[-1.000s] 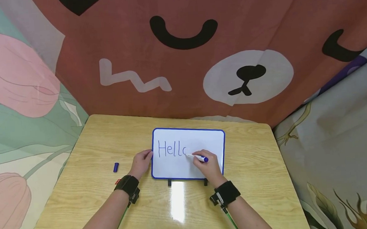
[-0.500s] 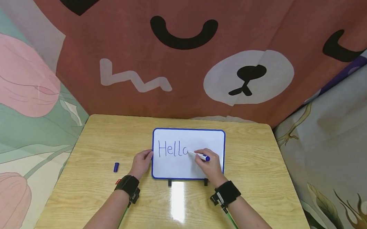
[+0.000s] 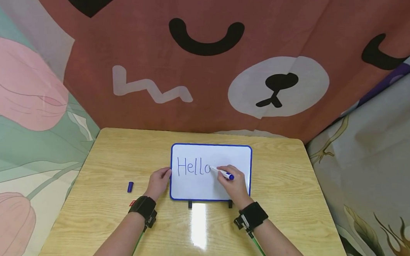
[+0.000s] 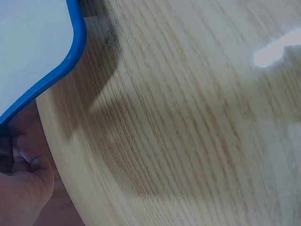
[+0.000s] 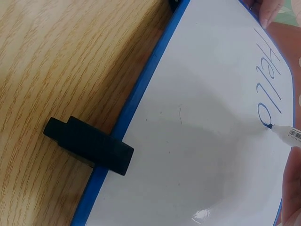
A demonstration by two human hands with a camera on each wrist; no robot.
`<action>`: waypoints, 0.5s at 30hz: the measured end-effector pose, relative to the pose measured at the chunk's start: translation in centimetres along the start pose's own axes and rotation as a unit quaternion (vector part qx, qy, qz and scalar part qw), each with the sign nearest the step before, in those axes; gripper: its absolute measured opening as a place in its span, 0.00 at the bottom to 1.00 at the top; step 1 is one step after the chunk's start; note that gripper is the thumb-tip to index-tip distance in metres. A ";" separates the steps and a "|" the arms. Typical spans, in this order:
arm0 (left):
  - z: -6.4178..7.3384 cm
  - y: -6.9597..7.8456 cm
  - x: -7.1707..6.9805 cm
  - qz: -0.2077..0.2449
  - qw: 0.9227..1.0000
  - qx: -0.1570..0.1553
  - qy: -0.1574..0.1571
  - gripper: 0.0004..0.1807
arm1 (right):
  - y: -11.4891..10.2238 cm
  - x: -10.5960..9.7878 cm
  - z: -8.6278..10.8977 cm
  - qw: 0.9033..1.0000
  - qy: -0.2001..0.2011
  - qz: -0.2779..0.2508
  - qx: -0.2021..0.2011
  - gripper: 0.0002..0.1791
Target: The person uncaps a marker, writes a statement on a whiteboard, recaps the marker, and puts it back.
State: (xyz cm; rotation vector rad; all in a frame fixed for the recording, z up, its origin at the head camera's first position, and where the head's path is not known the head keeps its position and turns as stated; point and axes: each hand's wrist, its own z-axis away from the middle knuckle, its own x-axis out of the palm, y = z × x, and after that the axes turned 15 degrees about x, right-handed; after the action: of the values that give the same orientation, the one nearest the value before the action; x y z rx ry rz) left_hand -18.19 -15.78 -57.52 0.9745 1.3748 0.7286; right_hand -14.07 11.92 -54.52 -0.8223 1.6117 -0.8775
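A blue-framed whiteboard [image 3: 201,188] stands on the table on black feet, with "Hello" written on it in blue. My right hand [image 3: 234,184] pinches a white marker with a blue end [image 3: 227,175] over the board. In the right wrist view the marker's tip [image 5: 269,126] touches the board at the letter "o". My left hand [image 3: 157,183] grips the board's left edge, thumb on the near side; its other fingers are mostly hidden behind. Only part of that hand [image 4: 28,183] shows at the edge of the left wrist view.
A blue marker cap [image 3: 130,187] lies on the wooden table [image 3: 109,225], left of my left hand. One black foot [image 5: 96,146] clips the board's lower edge. A printed curtain [image 3: 202,85] hangs behind the table, with other cloths at both sides.
My right hand has moved slightly right with the marker, and the "o" has grown from an open curve to a round letter. My left hand stays at the board's edge.
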 end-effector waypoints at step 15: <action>0.0 -0.1 -0.1 -0.010 1.000 -0.003 -0.002 0.20 | 0.0 -0.1 0.0 0.999 0.020 -0.039 -0.019 0.09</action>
State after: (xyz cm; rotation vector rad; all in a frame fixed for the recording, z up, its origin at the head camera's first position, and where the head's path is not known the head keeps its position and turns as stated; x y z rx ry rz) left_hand -18.22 -15.87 -57.52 0.9557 1.3750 0.7155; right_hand -14.10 12.01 -54.48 -0.9042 1.6438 -0.9268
